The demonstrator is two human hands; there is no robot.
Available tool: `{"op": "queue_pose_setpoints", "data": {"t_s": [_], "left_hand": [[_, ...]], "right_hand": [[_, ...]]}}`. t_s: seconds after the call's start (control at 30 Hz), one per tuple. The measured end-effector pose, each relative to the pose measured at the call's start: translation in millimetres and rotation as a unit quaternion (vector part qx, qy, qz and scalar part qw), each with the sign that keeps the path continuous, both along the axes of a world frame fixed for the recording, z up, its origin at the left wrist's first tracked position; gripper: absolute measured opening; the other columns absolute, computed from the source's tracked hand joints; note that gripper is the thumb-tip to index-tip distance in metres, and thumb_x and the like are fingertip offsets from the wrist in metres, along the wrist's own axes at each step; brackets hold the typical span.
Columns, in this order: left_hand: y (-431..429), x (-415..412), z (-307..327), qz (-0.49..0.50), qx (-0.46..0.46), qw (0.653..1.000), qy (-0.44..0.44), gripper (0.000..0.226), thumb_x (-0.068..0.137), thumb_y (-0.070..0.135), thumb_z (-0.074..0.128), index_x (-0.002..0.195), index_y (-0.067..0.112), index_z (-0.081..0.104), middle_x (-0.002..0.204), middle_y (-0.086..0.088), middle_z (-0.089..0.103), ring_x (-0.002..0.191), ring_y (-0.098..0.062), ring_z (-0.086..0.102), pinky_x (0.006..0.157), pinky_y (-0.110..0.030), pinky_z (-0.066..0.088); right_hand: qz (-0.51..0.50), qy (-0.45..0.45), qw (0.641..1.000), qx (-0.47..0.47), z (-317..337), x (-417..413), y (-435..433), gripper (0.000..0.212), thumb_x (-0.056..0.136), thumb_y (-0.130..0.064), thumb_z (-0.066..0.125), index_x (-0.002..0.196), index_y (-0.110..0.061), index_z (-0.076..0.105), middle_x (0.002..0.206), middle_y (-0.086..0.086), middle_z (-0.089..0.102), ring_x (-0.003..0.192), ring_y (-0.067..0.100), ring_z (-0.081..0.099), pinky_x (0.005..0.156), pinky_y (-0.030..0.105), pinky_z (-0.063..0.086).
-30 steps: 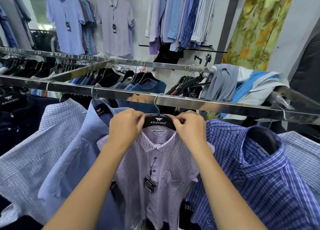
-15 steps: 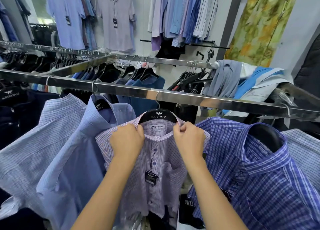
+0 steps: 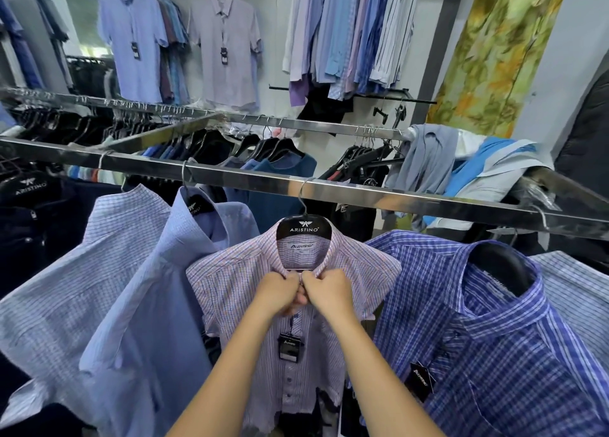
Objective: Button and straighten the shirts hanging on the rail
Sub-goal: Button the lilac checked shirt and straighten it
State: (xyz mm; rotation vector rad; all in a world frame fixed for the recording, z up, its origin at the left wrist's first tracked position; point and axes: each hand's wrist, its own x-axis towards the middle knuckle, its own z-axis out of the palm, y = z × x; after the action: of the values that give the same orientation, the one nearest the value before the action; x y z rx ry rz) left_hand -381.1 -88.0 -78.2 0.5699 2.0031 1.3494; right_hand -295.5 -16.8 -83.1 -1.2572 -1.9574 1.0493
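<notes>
A pink-and-lilac striped shirt [image 3: 230, 281] hangs on a black Aristino hanger [image 3: 304, 228] from the steel rail [image 3: 395, 201] straight in front of me. My left hand [image 3: 278, 291] and my right hand [image 3: 329, 290] meet just below the collar, each pinching one edge of the shirt's front at the top button. Their knuckles touch, and the button itself is hidden behind my fingers. A black price tag [image 3: 290, 346] dangles from the placket under my wrists.
A pale blue shirt [image 3: 158, 304] and a light checked shirt [image 3: 66, 288] hang to the left, a dark blue plaid shirt [image 3: 494, 354] to the right. Behind are a second rail [image 3: 329, 127] with dark hangers, a heap of clothes [image 3: 461, 166], and shirts on the wall.
Both hands have slid down from the hanger and collar top and come together at the collar's front. The collar is now drawn closed under the neck.
</notes>
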Motion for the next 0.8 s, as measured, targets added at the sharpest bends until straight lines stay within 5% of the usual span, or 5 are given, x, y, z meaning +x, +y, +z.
{"op": "queue_pose_setpoints", "data": {"t_s": [0.2,0.4,0.53,0.67,0.8], "left_hand": [[-7,6,8,0.016,0.033,0.999,-0.035,0.043,0.101,0.018,0.045,0.060,0.012,0.058,0.042,0.004,0.053,0.036,-0.007,0.049,0.039,-0.017,0.035],[-11,10,5,0.022,0.035,0.999,-0.003,0.039,0.094,0.021,0.048,0.059,0.011,0.064,0.047,0.001,0.060,0.046,-0.014,0.055,0.042,-0.019,0.038],[-21,3,4,0.002,0.017,1.000,0.020,0.043,0.091,0.019,0.052,0.051,0.012,0.063,0.045,-0.003,0.059,0.051,-0.018,0.060,0.046,-0.018,0.042],[-26,-12,6,-0.009,-0.013,1.000,0.003,0.058,0.090,0.018,0.056,0.033,0.013,0.058,0.039,-0.005,0.054,0.051,-0.022,0.059,0.067,-0.031,0.050],[-27,-14,7,-0.009,-0.020,1.000,0.007,0.047,0.093,0.022,0.055,0.047,0.012,0.060,0.039,-0.002,0.054,0.048,-0.016,0.060,0.058,-0.024,0.048]], "right_hand": [[0.022,0.056,0.991,-0.117,-7,-3,4,0.039,0.081,-0.033,0.064,0.065,0.002,0.069,0.063,0.016,0.070,0.057,0.021,0.058,0.057,0.031,0.044],[0.090,0.068,0.975,-0.191,0,9,2,0.033,0.092,-0.028,0.061,0.064,-0.011,0.067,0.055,0.001,0.060,0.045,0.013,0.049,0.045,0.023,0.037],[0.170,0.001,0.973,-0.155,4,60,30,0.044,0.079,-0.050,0.079,0.059,-0.019,0.056,0.055,-0.004,0.047,0.051,0.012,0.044,0.047,0.020,0.034],[-0.014,-0.066,0.996,-0.064,-28,111,69,0.048,0.073,-0.023,0.085,0.049,-0.020,0.044,0.049,-0.005,0.045,0.056,0.018,0.049,0.059,0.031,0.039],[-0.078,-0.133,0.986,-0.058,-64,133,80,0.018,0.077,-0.008,0.068,0.072,-0.021,0.057,0.076,0.002,0.063,0.067,0.022,0.055,0.063,0.031,0.042]]}}
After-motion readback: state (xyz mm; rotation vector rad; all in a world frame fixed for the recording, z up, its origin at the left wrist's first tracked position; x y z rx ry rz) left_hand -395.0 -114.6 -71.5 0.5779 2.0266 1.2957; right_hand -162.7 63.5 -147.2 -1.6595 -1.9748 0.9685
